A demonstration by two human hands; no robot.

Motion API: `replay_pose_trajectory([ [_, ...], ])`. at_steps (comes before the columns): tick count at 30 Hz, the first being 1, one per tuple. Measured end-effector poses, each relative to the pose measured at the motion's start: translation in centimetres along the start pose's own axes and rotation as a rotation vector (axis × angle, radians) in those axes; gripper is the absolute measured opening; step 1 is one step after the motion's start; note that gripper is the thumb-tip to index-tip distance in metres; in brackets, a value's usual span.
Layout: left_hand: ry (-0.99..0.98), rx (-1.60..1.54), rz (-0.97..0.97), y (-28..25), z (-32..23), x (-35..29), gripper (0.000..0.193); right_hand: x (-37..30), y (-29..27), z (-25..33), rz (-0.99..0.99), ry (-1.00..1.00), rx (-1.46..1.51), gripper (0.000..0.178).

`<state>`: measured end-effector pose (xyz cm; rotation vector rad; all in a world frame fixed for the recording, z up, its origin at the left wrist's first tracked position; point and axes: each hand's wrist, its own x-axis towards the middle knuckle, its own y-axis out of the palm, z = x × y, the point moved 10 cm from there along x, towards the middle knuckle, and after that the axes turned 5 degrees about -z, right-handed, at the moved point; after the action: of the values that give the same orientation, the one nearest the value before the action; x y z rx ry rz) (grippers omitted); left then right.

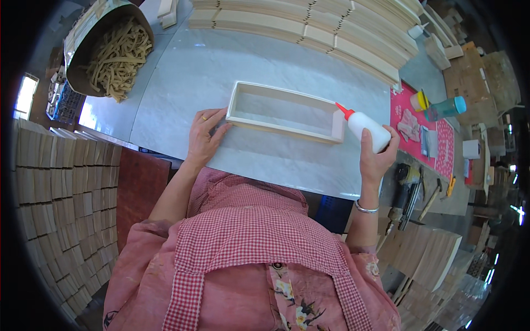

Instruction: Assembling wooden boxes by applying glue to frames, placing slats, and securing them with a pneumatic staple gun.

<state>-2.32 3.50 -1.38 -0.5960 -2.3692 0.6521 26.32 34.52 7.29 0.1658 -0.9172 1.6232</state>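
A pale rectangular wooden frame (287, 132) stands on the table in front of me, with the tabletop visible through its middle. My left hand (207, 137) grips its left end, the fingertips at the near left corner and a ring on one finger. In my right hand (380, 154) is a white glue bottle (369, 131) with a red nozzle. The bottle is tilted, its nozzle pointing left and lying close over the top edge of the frame's right end. From this view I cannot tell whether the nozzle touches the wood.
Grooved wooden strips (259, 25) lie stacked along the table's far side. A bin of tan rubber bands (118, 60) is at the far left. On the right are a pink mat (444, 146), a teal-lidded jar (444, 108) and a hammer (430, 198). Wooden blocks (66, 193) are piled at left.
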Motion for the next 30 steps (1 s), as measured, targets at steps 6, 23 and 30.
replay_pose_trajectory([
  [6, -0.005, 0.021, -0.003, 0.1, 0.1, -0.1, 0.039, -0.1, -1.4, -1.0, -0.028, 0.030, -0.018, 0.048],
  [23, -0.018, 0.034, 0.005, 0.2, 0.7, -0.2, 0.038, -4.9, -6.4, 0.4, 0.032, 0.165, -0.019, 0.046],
  [30, -0.057, 0.041, -0.002, 0.6, 1.4, -0.3, 0.038, -7.8, -0.1, 2.7, 0.177, 0.312, 0.268, 0.046],
])
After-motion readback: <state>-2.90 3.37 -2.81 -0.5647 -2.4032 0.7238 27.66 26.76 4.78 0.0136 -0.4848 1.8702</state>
